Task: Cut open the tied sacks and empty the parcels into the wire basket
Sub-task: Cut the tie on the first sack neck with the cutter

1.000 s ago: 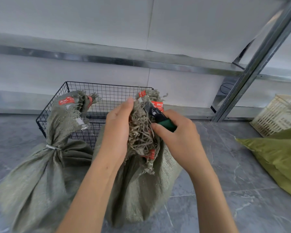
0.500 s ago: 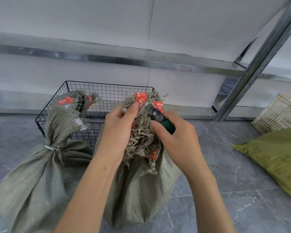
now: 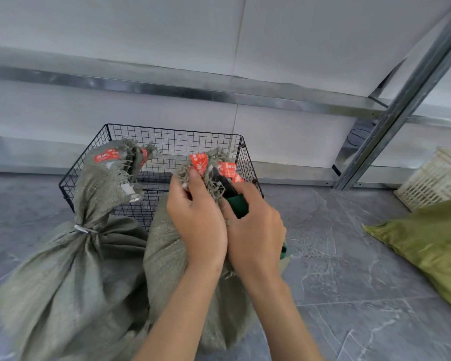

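Observation:
Two grey-green woven sacks stand on the floor in front of a black wire basket (image 3: 172, 142). The left sack (image 3: 71, 272) is tied at its neck with a white tie (image 3: 82, 228). My left hand (image 3: 197, 217) grips the frayed, red-labelled top of the right sack (image 3: 167, 256). My right hand (image 3: 255, 230) holds a green-handled cutter (image 3: 235, 198), its dark blades buried in the frayed neck just beside my left hand. The tie on this sack is hidden behind my hands.
A yellow-green sack (image 3: 432, 241) lies on the grey tiled floor at the right. Behind it stands a cream plastic crate (image 3: 432, 178). A slanted metal shelf post (image 3: 391, 113) and a low metal rail run along the white wall behind the basket.
My left hand has closed round the sack's top and slid down beside my right hand. The cutter has pushed deeper into the frayed neck. The sack top has shifted slightly right.

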Available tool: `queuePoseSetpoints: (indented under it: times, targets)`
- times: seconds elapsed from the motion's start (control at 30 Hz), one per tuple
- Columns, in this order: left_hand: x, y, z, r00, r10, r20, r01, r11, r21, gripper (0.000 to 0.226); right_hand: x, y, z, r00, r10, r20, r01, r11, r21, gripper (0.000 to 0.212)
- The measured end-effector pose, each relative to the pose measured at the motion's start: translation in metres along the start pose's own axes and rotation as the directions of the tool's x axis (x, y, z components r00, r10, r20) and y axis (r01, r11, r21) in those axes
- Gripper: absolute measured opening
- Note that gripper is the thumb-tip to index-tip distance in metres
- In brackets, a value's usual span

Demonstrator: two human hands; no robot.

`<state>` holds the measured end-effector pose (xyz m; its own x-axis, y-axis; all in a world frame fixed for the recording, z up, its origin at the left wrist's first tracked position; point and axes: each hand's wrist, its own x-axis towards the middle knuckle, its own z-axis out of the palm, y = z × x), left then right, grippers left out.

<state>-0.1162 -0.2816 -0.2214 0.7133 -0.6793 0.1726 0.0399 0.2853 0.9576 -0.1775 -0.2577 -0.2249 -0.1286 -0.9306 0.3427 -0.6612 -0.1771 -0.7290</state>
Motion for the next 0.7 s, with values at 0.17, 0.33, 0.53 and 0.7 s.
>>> queuePoseSetpoints:
  times: [0.17,0.33,0.53,0.7]
  targets:
    - [0.002,-0.004,0.000,0.993,-0.045,-0.104,0.042,0.999,-0.035,0.028,-0.003,-0.001,0.010,0.997,-0.037,-0.075,0.040,0.998,0.042,0.028]
    - [0.005,-0.003,-0.001,0.996,-0.042,-0.082,0.038,0.998,-0.053,0.016,-0.004,-0.001,0.013,0.996,-0.021,-0.084,0.029,0.995,0.090,0.030]
    - [0.010,0.003,0.000,0.999,-0.040,0.009,0.041,0.992,-0.120,0.020,-0.004,-0.002,0.012,0.998,-0.001,-0.070,0.008,0.995,0.104,0.036]
    - [0.006,0.005,0.001,0.998,-0.036,-0.046,0.030,0.992,-0.121,0.028,-0.007,-0.004,0.017,0.995,0.031,-0.090,-0.019,0.991,0.130,0.037]
